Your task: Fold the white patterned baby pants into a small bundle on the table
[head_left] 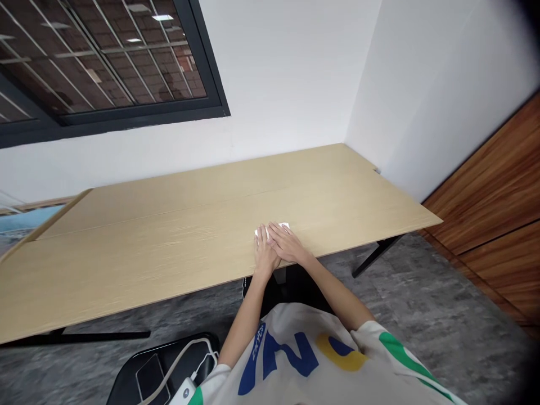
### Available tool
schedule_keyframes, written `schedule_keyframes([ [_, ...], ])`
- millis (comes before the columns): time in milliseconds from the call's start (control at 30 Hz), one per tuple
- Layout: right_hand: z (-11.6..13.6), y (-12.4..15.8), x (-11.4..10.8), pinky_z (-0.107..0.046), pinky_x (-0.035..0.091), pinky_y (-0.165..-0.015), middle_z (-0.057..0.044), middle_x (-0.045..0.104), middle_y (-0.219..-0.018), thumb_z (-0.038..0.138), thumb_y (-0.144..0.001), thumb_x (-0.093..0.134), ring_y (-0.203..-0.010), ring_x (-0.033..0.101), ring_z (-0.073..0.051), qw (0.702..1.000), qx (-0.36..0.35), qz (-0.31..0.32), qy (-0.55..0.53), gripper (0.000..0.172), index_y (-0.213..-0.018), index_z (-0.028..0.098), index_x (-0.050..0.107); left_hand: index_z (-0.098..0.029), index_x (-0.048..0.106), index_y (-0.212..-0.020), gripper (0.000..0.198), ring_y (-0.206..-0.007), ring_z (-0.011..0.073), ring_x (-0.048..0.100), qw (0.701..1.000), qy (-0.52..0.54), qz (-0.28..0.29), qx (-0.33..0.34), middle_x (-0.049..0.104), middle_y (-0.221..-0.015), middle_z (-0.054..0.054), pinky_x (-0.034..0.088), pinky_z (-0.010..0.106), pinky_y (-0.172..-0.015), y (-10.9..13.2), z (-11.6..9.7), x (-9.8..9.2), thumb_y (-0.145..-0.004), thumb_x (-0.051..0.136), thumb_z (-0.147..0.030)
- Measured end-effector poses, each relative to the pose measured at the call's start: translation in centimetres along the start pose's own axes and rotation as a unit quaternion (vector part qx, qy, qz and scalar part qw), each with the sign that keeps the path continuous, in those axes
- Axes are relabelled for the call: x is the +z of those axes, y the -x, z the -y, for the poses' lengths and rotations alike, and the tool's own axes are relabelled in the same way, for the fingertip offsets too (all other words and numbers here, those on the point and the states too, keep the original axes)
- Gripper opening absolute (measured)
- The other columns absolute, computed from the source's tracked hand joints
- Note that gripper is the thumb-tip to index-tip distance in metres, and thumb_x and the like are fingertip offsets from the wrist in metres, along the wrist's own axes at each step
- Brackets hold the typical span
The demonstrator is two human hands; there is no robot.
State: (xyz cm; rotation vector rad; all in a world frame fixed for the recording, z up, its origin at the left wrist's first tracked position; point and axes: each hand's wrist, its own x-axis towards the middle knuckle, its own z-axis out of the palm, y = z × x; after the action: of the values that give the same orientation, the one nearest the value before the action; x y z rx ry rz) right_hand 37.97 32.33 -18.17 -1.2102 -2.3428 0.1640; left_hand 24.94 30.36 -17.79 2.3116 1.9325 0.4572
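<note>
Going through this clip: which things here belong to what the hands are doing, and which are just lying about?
In use: the left hand and right hand, both resting on a small white paper on the wooden table.

Lying about: a phone and a white cable on a black seat.

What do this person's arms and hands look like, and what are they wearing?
The left hand and right hand are bare, without gloves, and the forearms are uncovered. The person wears a short-sleeved white T-shirt with large blue and yellow markings and green on the right sleeve.
</note>
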Motion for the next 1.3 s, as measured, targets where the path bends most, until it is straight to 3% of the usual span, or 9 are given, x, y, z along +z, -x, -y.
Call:
schedule_keyframes([
  [200, -1.7, 0.6, -0.6, -0.048, 0.02, -0.129, -0.008, 0.023, -0.171, 0.048, -0.111, 0.018, -0.16, 0.019, -0.026, 0.997, 0.062, 0.038, 0.024, 0.064, -0.164, 0.015, 0.032, 0.001, 0.025, -0.161, 0.071, -0.16, 0.0328, 0.017, 0.999, 0.005, -0.032, -0.016, 0.022, -0.17, 0.023, 0.019, 0.05, -0.13, 0.4, 0.2, 0.2, -0.103, 0.028, -0.039],
  [367, -2.1, 1.2, -1.2, -0.05, 0.022, -0.128, -0.013, 0.023, -0.171, 0.046, -0.111, 0.022, -0.158, 0.022, -0.03, 0.995, 0.076, 0.05, 0.045, 0.063, -0.164, 0.012, 0.031, 0.005, 0.023, -0.16, 0.08, -0.159, 0.037, 0.021, 0.999, -0.012, -0.035, -0.029, 0.023, -0.169, 0.026, 0.02, 0.052, -0.129, 1.2, 1.2, 0.1, -0.103, 0.029, -0.051],
  [533, -1.7, 1.5, -1.1, -0.06, 0.018, -0.127, -0.014, 0.019, -0.172, 0.04, -0.109, 0.037, -0.161, 0.01, -0.034, 0.997, 0.042, -0.033, 0.054, 0.057, -0.161, 0.015, 0.039, -0.002, 0.021, -0.163, 0.088, -0.159, 0.0393, 0.02, 1.0, -0.003, -0.008, -0.017, 0.021, -0.17, 0.023, 0.02, 0.054, -0.128, 1.4, 2.1, -0.6, -0.1, 0.034, -0.062],
  [600, -1.7, 1.6, -1.1, -0.061, 0.021, -0.126, -0.018, 0.029, -0.169, 0.035, -0.108, 0.042, -0.159, 0.017, -0.035, 0.997, 0.022, -0.052, 0.044, 0.055, -0.158, 0.014, 0.043, -0.004, 0.02, -0.163, 0.095, -0.159, 0.04, 0.018, 1.0, -0.001, 0.005, -0.015, 0.02, -0.171, 0.022, 0.019, 0.053, -0.128, 1.3, 2.2, -0.9, -0.096, 0.041, -0.067],
  [700, -1.8, 1.5, -1.1, -0.055, 0.033, -0.121, -0.02, 0.049, -0.156, 0.032, -0.108, 0.043, -0.149, 0.039, -0.033, 0.999, 0.006, -0.037, 0.023, 0.052, -0.156, 0.013, 0.046, -0.003, 0.018, -0.163, 0.103, -0.159, 0.0407, 0.017, 1.0, 0.002, 0.017, -0.018, 0.018, -0.171, 0.023, 0.018, 0.053, -0.128, 1.2, 2.3, -1.2, -0.092, 0.047, -0.072],
  [767, -2.0, 1.5, -1.1, -0.053, 0.038, -0.118, -0.019, 0.054, -0.151, 0.032, -0.108, 0.043, -0.143, 0.046, -0.032, 0.999, 0.007, -0.031, 0.015, 0.051, -0.155, 0.014, 0.046, -0.004, 0.017, -0.164, 0.106, -0.159, 0.041, 0.016, 0.999, 0.005, 0.025, -0.021, 0.017, -0.171, 0.023, 0.018, 0.054, -0.128, 1.1, 2.4, -1.2, -0.09, 0.05, -0.073],
  [1000, -2.3, 1.9, -1.1, -0.051, 0.037, -0.117, -0.019, 0.051, -0.155, 0.039, -0.108, 0.042, -0.142, 0.046, -0.032, 0.999, 0.017, -0.023, 0.015, 0.056, -0.158, 0.014, 0.043, -0.005, 0.015, -0.164, 0.111, -0.16, 0.0404, 0.014, 0.998, 0.019, 0.056, -0.023, 0.016, -0.171, 0.024, 0.016, 0.055, -0.128, 0.6, 2.7, -1.5, -0.086, 0.053, -0.075],
  [1133, -2.3, 2.0, -2.1, -0.049, 0.035, -0.118, -0.019, 0.047, -0.158, 0.044, -0.102, 0.052, -0.145, 0.043, -0.032, 1.0, 0.021, 0.003, -0.01, 0.066, -0.159, 0.013, 0.041, -0.005, 0.014, -0.164, 0.109, -0.16, 0.0398, 0.012, 0.996, 0.02, 0.079, -0.029, 0.013, -0.172, 0.024, 0.014, 0.055, -0.128, 0.2, 2.8, -2.0, -0.087, 0.051, -0.072],
  [1300, -3.2, 1.7, -3.3, -0.05, 0.03, -0.121, -0.016, 0.043, -0.162, 0.029, -0.091, 0.061, -0.147, 0.04, -0.032, 0.997, 0.015, 0.052, -0.055, 0.073, -0.16, 0.017, 0.04, -0.009, 0.014, -0.164, 0.103, -0.16, 0.0399, 0.01, 0.994, 0.035, 0.104, -0.018, 0.014, -0.172, 0.023, 0.013, 0.06, -0.127, -0.2, 3.0, -2.8, -0.087, 0.056, -0.064],
])
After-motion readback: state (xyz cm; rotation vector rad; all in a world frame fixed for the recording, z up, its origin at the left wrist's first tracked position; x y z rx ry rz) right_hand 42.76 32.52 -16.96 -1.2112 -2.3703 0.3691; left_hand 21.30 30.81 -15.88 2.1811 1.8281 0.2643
